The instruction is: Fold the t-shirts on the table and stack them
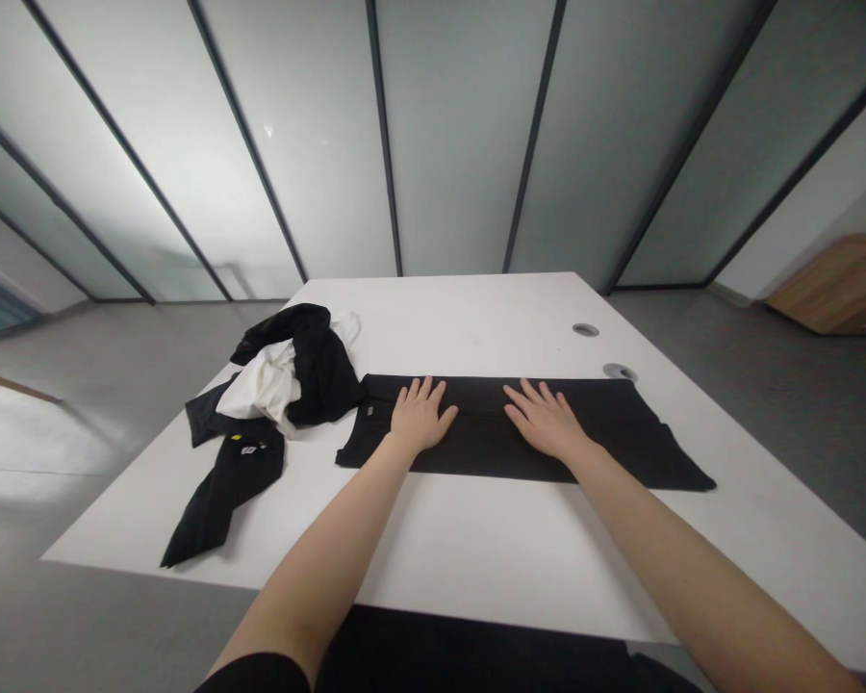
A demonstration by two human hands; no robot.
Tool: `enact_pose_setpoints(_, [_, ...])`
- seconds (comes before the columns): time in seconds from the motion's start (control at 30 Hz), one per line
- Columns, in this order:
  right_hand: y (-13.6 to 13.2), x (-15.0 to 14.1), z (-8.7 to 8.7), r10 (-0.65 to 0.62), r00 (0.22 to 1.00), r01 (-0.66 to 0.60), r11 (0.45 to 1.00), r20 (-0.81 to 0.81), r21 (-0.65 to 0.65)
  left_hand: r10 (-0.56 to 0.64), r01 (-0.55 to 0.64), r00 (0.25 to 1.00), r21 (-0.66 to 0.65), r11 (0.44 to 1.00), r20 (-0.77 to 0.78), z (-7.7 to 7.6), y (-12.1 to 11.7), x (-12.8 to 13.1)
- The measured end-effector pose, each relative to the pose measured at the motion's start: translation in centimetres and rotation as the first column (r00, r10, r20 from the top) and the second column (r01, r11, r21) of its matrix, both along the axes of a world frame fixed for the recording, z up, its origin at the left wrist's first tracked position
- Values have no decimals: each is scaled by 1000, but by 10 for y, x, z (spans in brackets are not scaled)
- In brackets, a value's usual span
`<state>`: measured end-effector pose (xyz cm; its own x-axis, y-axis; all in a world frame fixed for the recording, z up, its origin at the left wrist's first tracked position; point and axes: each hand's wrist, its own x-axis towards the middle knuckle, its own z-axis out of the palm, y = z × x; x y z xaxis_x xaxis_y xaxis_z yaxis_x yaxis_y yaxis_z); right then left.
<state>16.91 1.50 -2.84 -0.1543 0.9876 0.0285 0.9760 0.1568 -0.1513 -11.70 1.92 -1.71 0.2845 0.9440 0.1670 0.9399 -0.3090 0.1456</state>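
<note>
A black garment [491, 452], perhaps folded trousers, lies flat and lengthwise across the white table. Its kind is not certain; a small pale tag shows near its left end. My left hand [420, 416] rests on its left part, palm down with fingers spread. On the middle of the cloth lies my right hand [545, 420], also flat with its fingers apart. Neither hand grips the fabric. The garment's left end touches or nearly touches a heap of black clothes [324, 371], with a white garment [264, 383] bunched among them.
The white table [462, 549] has two round cable holes, one cable hole [585, 329] farther back and another cable hole [619, 372] nearer, both on the right. A black sleeve-like piece [220, 500] trails from the heap towards the front left edge. Frosted glass panels [454, 135] stand behind.
</note>
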Motion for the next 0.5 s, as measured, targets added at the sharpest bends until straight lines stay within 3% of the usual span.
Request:
enact_pose_setpoints(0.23, [23,61,-12,-267,963,269,961,-31,66,318,-318,948,-1,948,-11,-2,21,-49])
enact_pose_setpoints(0.37, [25,91,-8,-406,912,409,911,-48,59,406,-407,914,-15,914,-13,-1,26,-70])
enact_pose_setpoints(0.5, [20,112,-3,-523,848,528,848,-83,51,445,-445,895,-16,895,-22,1,25,-73])
